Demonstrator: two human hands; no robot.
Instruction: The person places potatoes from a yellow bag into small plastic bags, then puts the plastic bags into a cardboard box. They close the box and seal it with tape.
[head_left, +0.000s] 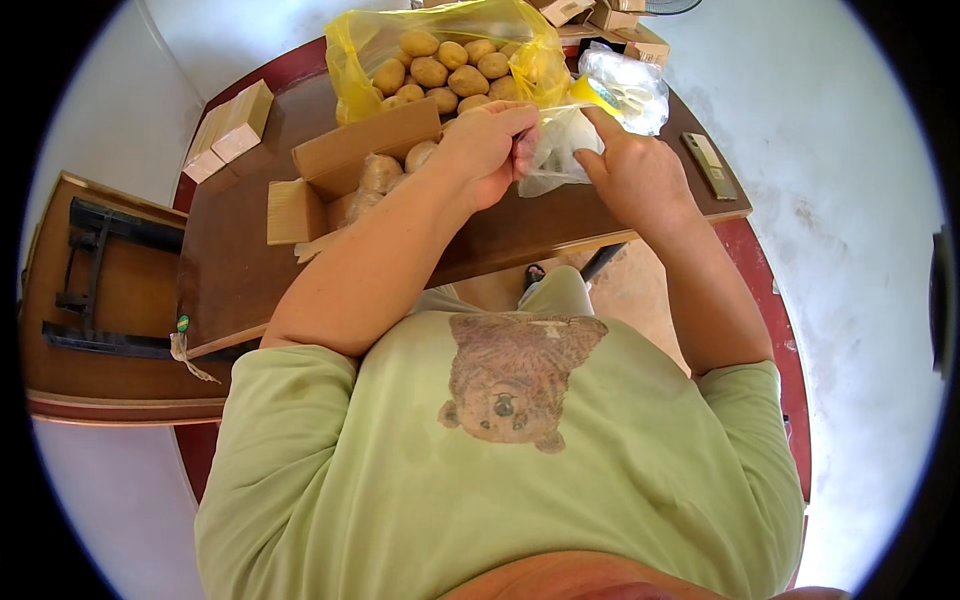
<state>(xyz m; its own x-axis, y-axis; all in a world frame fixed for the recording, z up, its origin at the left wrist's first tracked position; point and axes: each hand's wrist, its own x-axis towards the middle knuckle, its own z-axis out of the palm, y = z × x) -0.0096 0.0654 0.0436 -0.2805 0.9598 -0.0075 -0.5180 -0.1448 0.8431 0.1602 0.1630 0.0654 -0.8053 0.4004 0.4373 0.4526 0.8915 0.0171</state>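
Over the brown table, a clear plastic bag (559, 154) is stretched between my two hands. My left hand (495, 150) grips one side of its top edge with thumb and fingers. At the other side, my right hand (637, 169) has its index finger at the bag's mouth and its thumb lower against the film. Below my left forearm, an open cardboard box (367, 142) holds potatoes wrapped in clear plastic (381, 172); the forearm hides part of it. Behind the box lies a yellow plastic bag (345, 67), open over several loose potatoes (430, 72).
A roll of yellow tape (596, 94), white-handled scissors (636, 97) and clear plastic packaging (619, 67) lie behind my right hand. A phone (709, 165) rests near the table's right edge. Two closed cardboard boxes (238, 124) sit far left; more cartons (645, 45) stand at the back.
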